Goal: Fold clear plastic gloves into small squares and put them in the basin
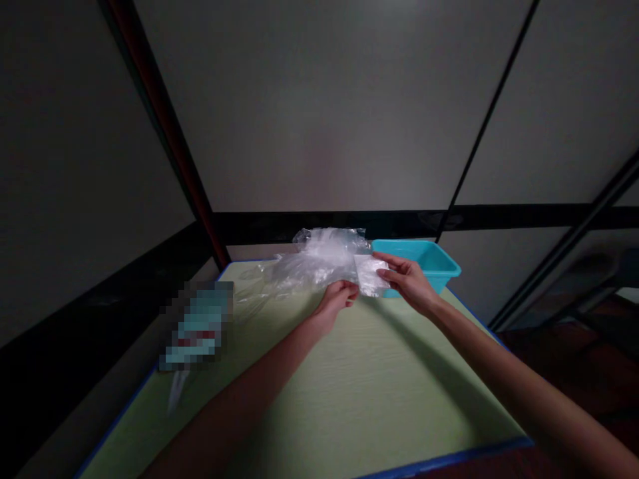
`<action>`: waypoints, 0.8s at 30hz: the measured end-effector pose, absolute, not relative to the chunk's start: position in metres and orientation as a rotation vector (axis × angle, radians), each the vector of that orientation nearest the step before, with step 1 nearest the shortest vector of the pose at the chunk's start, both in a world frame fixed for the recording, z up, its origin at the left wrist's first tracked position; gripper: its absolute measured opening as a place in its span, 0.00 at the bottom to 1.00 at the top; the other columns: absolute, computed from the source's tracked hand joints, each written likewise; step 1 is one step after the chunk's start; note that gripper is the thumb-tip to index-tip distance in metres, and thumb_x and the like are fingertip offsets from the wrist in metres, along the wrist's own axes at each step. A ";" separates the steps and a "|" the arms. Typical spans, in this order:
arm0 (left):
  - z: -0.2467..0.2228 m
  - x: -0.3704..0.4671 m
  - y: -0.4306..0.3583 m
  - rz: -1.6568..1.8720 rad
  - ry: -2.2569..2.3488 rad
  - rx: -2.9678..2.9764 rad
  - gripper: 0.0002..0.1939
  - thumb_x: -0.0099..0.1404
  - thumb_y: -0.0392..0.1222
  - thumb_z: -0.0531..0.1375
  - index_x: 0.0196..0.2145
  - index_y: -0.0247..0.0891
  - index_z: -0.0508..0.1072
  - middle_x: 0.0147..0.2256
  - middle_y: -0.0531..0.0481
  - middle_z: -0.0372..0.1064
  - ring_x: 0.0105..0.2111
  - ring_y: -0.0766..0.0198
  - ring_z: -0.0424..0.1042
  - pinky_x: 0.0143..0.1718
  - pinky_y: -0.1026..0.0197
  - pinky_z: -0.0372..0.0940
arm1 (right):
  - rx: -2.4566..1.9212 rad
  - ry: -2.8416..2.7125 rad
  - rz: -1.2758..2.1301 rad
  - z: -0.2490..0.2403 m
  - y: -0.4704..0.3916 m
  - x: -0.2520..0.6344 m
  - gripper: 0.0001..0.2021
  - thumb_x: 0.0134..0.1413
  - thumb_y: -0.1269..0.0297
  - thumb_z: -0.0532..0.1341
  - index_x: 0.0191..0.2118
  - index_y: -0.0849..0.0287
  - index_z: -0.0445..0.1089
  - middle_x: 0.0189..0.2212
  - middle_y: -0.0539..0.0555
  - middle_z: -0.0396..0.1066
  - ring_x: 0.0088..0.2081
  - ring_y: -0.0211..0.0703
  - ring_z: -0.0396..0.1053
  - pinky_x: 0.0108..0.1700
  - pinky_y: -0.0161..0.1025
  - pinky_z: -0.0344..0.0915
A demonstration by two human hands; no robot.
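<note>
A small flat clear plastic bag (370, 276) is held up over the far part of the table. My right hand (410, 285) pinches its right side between thumb and fingers. Closed at the lower left edge of the bag is my left hand (339, 298), its fingers curled in and their tips partly hidden. Just behind and to the left lies a loose heap of clear plastic bags (314, 263), crumpled and overlapping.
A turquoise plastic basin (439, 266) stands at the table's back right corner, partly behind my right hand. On the left edge of the pale green table (349, 386) lies a blurred-out flat item (200, 326). A wall panel (319, 133) rises behind.
</note>
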State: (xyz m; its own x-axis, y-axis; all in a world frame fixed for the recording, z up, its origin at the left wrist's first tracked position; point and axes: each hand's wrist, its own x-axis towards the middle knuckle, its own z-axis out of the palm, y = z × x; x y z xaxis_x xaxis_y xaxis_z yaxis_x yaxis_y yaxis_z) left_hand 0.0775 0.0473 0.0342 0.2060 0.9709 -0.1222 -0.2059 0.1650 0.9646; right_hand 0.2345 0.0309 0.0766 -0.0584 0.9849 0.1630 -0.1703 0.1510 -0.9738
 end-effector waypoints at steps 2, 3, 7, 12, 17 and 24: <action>0.039 0.098 0.055 1.045 0.945 0.973 0.01 0.47 0.34 0.58 0.22 0.35 0.68 0.22 0.52 0.67 0.23 0.71 0.65 0.26 0.68 0.56 | -0.972 -1.198 1.145 0.084 0.035 0.252 0.22 0.35 0.67 0.65 0.43 0.58 0.69 0.38 0.52 0.70 0.31 0.36 0.66 0.34 0.35 0.63; 0.040 0.106 0.059 1.034 0.932 0.946 0.01 0.48 0.35 0.58 0.22 0.35 0.68 0.21 0.52 0.66 0.22 0.71 0.65 0.25 0.68 0.56 | -0.997 -1.194 1.110 0.087 0.036 0.261 0.21 0.35 0.67 0.65 0.42 0.58 0.69 0.38 0.52 0.70 0.31 0.36 0.66 0.34 0.35 0.63; 0.042 0.129 0.071 0.997 0.909 0.842 0.04 0.49 0.37 0.60 0.22 0.34 0.67 0.19 0.54 0.64 0.19 0.72 0.64 0.23 0.68 0.56 | -1.071 -1.165 1.036 0.093 0.038 0.291 0.19 0.36 0.67 0.64 0.41 0.57 0.70 0.37 0.53 0.71 0.30 0.37 0.67 0.33 0.36 0.64; 0.042 0.141 0.080 0.987 0.877 0.731 0.08 0.50 0.39 0.61 0.20 0.35 0.64 0.16 0.57 0.59 0.16 0.75 0.60 0.20 0.70 0.54 | -1.067 -1.113 1.002 0.098 0.041 0.316 0.20 0.35 0.68 0.65 0.41 0.58 0.70 0.37 0.54 0.71 0.30 0.36 0.67 0.33 0.35 0.64; 0.048 0.146 0.082 0.999 0.824 0.634 0.11 0.52 0.37 0.60 0.18 0.35 0.62 0.15 0.58 0.57 0.15 0.76 0.58 0.18 0.71 0.54 | -1.048 -1.100 0.973 0.103 0.047 0.329 0.20 0.35 0.68 0.64 0.41 0.58 0.70 0.37 0.54 0.71 0.29 0.36 0.67 0.32 0.35 0.64; 0.049 0.151 0.080 1.046 0.768 0.525 0.11 0.53 0.31 0.58 0.17 0.35 0.60 0.16 0.58 0.55 0.16 0.77 0.57 0.19 0.72 0.56 | -1.050 -1.141 0.932 0.106 0.053 0.332 0.20 0.36 0.67 0.64 0.42 0.58 0.69 0.38 0.55 0.71 0.31 0.38 0.68 0.32 0.36 0.65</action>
State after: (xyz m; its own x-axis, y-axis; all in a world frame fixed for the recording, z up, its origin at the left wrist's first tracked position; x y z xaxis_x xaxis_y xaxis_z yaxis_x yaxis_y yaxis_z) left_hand 0.1508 0.0796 0.0488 0.2871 0.9071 -0.3079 -0.5653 0.4199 0.7100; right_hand 0.3324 0.0528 0.1062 0.1803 0.9530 0.2435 -0.0483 0.2559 -0.9655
